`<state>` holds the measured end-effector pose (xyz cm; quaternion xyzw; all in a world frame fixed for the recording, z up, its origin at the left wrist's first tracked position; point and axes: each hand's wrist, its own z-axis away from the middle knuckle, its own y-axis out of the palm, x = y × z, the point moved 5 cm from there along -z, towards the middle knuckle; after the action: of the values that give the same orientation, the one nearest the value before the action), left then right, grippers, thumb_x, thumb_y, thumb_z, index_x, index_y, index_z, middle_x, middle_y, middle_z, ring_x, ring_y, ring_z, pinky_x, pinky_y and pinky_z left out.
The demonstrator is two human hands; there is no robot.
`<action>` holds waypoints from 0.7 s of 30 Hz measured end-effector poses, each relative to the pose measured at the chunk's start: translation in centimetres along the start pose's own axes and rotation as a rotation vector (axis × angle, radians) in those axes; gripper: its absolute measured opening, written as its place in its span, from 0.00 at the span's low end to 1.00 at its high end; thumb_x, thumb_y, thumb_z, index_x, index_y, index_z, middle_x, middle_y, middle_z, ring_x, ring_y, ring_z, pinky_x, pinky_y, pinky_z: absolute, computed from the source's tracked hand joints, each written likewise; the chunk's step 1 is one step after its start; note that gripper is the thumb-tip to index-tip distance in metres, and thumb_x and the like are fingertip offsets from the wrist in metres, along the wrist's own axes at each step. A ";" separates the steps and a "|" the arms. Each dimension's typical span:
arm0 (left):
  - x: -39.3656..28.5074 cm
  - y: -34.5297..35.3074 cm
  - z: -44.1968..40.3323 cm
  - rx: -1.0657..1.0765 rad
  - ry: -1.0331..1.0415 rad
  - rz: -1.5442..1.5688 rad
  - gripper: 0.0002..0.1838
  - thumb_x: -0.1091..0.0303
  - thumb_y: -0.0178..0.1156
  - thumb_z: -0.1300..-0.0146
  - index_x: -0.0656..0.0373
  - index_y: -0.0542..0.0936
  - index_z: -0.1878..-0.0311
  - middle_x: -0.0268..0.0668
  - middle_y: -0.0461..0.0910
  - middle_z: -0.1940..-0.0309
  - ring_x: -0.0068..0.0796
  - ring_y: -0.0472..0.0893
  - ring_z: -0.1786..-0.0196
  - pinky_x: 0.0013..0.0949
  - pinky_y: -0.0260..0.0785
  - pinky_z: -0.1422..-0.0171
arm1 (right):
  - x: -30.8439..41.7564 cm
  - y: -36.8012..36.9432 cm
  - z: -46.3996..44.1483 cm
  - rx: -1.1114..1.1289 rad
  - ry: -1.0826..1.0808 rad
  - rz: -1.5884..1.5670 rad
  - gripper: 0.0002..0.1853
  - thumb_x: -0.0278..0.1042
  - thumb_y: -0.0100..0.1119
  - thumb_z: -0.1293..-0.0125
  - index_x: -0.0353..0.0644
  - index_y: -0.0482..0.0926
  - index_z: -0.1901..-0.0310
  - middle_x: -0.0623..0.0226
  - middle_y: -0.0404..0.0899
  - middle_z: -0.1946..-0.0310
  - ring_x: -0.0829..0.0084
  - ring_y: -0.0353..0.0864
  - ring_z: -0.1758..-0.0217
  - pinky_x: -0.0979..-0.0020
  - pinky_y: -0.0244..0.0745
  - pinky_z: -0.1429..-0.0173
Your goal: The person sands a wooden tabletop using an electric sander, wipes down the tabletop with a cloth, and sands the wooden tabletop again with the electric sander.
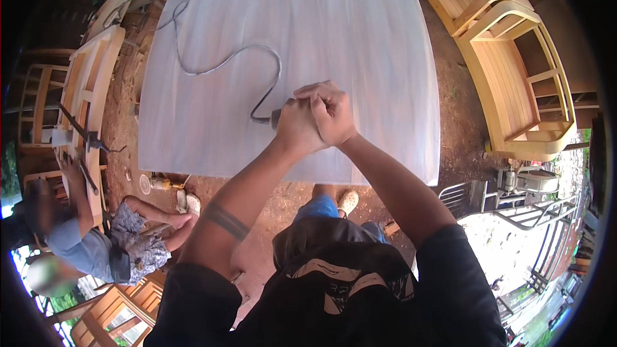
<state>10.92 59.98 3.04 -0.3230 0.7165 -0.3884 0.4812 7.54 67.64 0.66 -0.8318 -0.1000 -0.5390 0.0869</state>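
Note:
A wide pale board (212,115) with streaked grain lies in front of me. Near its front edge my left hand (298,123) is closed over a corded power tool (276,119); only a dark end shows at the left, so its exact kind is hidden. My right hand (335,114) presses against the left one, fingers curled, over the same tool. From the dark end a grey cord (247,47) snakes across the board to its far left edge.
Left, a seated person (90,244) works at a wooden frame (96,83). A yellow power tool (160,183) lies on the ground nearby. Wooden bench frames (514,77) stand along the right, with metal racks (540,212) lower down.

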 end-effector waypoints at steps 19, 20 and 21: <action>18.8 3.0 -35.0 0.068 0.047 -0.197 0.15 0.59 0.64 0.53 0.56 0.81 0.64 0.41 0.85 0.71 0.44 0.85 0.67 0.44 0.78 0.63 | -18.4 -4.6 -34.7 -0.051 0.061 -0.024 0.17 0.34 0.47 0.37 0.36 0.87 0.63 0.56 0.86 0.69 0.68 0.81 0.62 0.68 0.75 0.51; 19.6 3.1 -36.6 0.075 0.051 -0.232 0.15 0.59 0.64 0.53 0.56 0.81 0.64 0.41 0.85 0.71 0.43 0.85 0.66 0.44 0.78 0.62 | -19.3 -4.8 -36.3 -0.052 0.070 -0.020 0.17 0.34 0.47 0.37 0.36 0.87 0.63 0.56 0.86 0.69 0.69 0.81 0.63 0.69 0.75 0.51; 20.5 3.2 -38.1 0.087 0.058 -0.266 0.18 0.57 0.64 0.53 0.56 0.81 0.60 0.41 0.85 0.69 0.43 0.85 0.63 0.43 0.78 0.60 | -20.4 -5.0 -38.1 -0.053 0.043 -0.034 0.18 0.35 0.47 0.38 0.36 0.87 0.63 0.57 0.86 0.69 0.70 0.81 0.64 0.70 0.75 0.51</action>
<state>-31.92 53.73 0.21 -0.3825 0.6636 -0.4885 0.4179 -35.34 61.34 -2.39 -0.8201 -0.0977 -0.5608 0.0578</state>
